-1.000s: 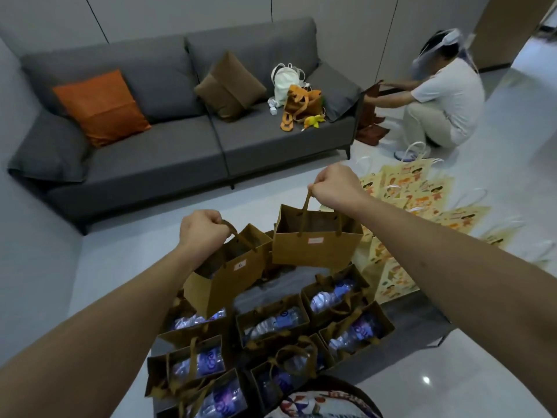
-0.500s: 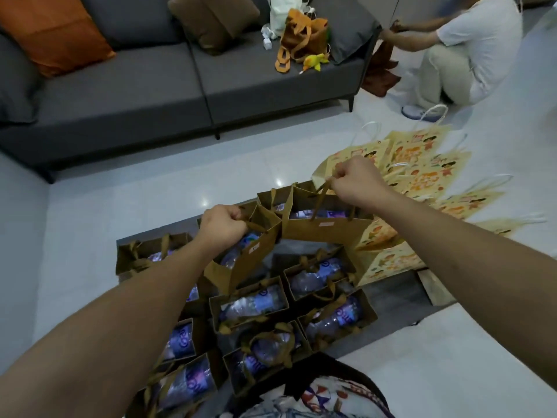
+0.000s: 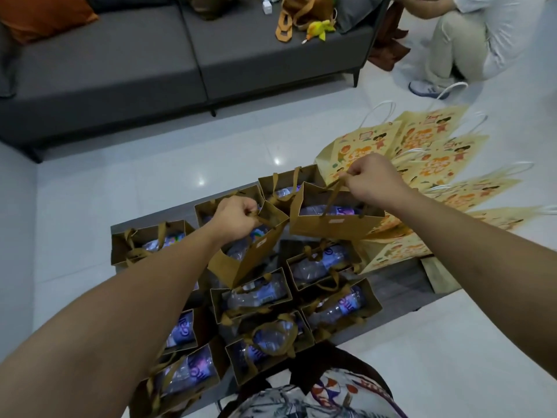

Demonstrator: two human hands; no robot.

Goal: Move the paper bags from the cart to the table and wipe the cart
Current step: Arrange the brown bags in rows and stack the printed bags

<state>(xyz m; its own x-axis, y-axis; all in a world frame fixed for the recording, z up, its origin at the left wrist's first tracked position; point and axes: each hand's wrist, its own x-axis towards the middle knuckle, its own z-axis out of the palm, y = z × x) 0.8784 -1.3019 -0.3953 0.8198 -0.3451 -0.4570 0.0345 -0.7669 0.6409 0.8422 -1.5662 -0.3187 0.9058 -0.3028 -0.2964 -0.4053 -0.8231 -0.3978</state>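
Both held bags have dropped since the earlier frames, from chest height down among the bags on the low surface; view has tipped downward too.

Grey table (image 3: 401, 285): low slab, crowded with brown paper bags, each with a bottle inside. Whether this is the cart or the table, cannot tell. Printed yellow bags (image 3: 434, 152) fanned flat beyond the right fingers, partly on the floor.

Right-hand bag (image 3: 334, 224): hangs straight below the right fingers, long axis across the view, mouth up. Its base looks at or near the surface, just beyond the row nearer the body. Left-hand bag (image 3: 244, 257): hangs below and toward the body from the left fingers, tilted, one lower corner pointing down at a standing bag (image 3: 256, 294). A gap between rows lies under it, narrow.

Right hand (image 3: 372, 179): fist closed on both ribbon handles, knuckles up, arm extended. Left hand (image 3: 236, 218): fist closed on its bag's handles, wrist level, nearer the body than the right.

Judgement: setting down in progress. Left bag needs squaring before it lands, or it tips onto its neighbour.
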